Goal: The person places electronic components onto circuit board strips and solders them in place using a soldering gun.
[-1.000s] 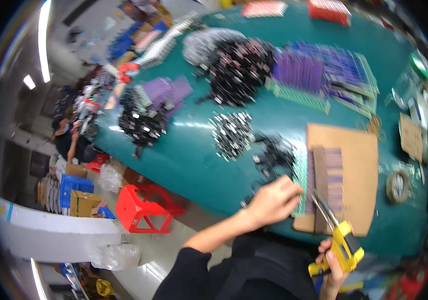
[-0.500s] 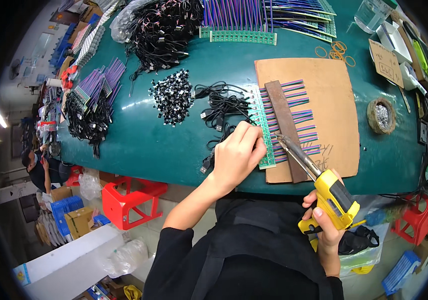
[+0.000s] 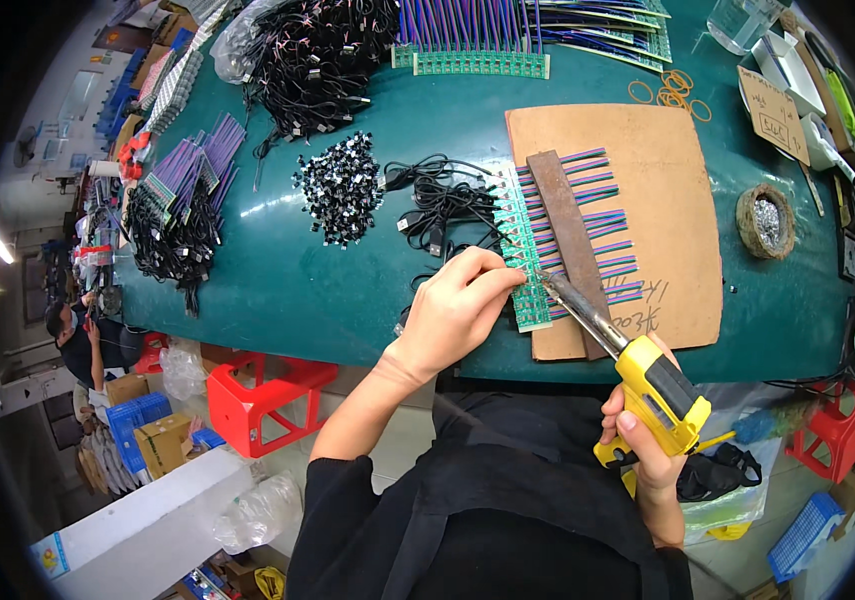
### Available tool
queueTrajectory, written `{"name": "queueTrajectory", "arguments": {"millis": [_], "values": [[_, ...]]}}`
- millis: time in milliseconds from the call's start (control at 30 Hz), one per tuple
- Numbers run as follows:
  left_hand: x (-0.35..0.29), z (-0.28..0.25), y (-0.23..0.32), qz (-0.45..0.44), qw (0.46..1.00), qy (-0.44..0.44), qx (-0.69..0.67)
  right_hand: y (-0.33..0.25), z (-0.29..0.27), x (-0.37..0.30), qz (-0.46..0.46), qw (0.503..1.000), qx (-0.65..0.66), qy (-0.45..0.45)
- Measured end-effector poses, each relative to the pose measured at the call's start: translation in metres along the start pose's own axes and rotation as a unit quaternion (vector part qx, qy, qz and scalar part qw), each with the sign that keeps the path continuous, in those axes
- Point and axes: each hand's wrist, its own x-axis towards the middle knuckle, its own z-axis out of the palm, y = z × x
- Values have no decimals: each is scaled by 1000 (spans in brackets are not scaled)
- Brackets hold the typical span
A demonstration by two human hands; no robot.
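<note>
My right hand (image 3: 648,440) is wrapped round the grip of a yellow and black soldering gun (image 3: 663,395). Its metal tip reaches the lower part of a green circuit board strip (image 3: 516,240). At that same spot the fingertips of my left hand (image 3: 453,308) pinch the thin wire end of a black USB cable, mostly hidden by the hand. Striped ribbon wires (image 3: 603,222) run rightward from the board, under a flat brown bar (image 3: 570,245) that lies across them. Board, wires and bar rest on a cardboard sheet (image 3: 683,220). Several black USB cables (image 3: 448,205) lie left of the board.
On the green table (image 3: 278,290) are a pile of small black-and-silver parts (image 3: 340,190), cable bundles (image 3: 318,70), more wired boards (image 3: 483,65), rubber bands (image 3: 673,92) and a round tin (image 3: 766,222). Red stools (image 3: 263,400) stand below the edge; another person (image 3: 93,340) sits far left.
My left fingertips have shifted slightly, bringing a wire end onto the board by the tip. The soldering gun has moved a little up and left. The whole view has shifted slightly.
</note>
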Motion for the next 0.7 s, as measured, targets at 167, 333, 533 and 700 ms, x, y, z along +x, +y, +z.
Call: {"name": "queueTrajectory", "arguments": {"millis": [167,333,533,700], "values": [[1,-2,-2,11,1000,-13,10,-2,2,0,13,1000,-11,1],[0,1,1,22,998,-7,50,-7,4,0,24,999,-25,-3],[0,2,1,44,995,15,84,-8,6,-1,15,1000,-27,4],[-1,1,2,43,996,15,73,-6,0,-1,-15,1000,7,14]]}}
